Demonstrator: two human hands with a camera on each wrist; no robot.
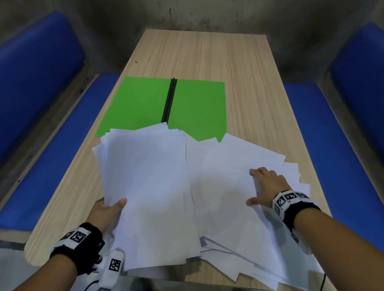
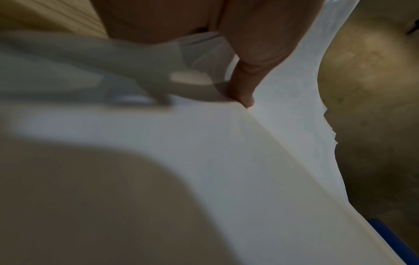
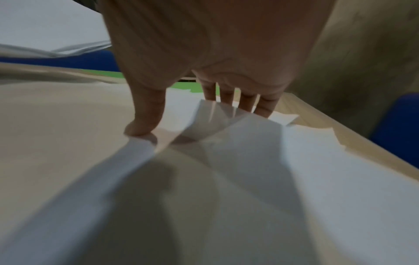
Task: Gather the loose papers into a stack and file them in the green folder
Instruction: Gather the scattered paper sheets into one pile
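Blue padded benches are flanking a long wooden table that is running up the middle of the head view toward a grey wall. You are working on the loose papers, which are lying in two groups across the lower half of that view. The gathered stack is sitting left of centre with its long axis pointing up the frame toward the green folder, and its top edge is already overlapping the folder's near edge. The spread sheets are fanning out to the lower right, some corners hanging past the table's near edge.

Your left hand is gripping the stack at its lower left edge, thumb on top and the remaining fingers hidden underneath. Your right hand is lying flat and open on the spread sheets at the right of the frame, fingers straight and pressing the paper, which is buckling up between them and the thumb.

The spread sheets are lying directly under your right hand and just to the right of the stack, so the right hand is the nearer one; the coming move looks like a sweep leftward across the frame.

The folder is lying open and flat above the papers, its dark spine running up the frame.
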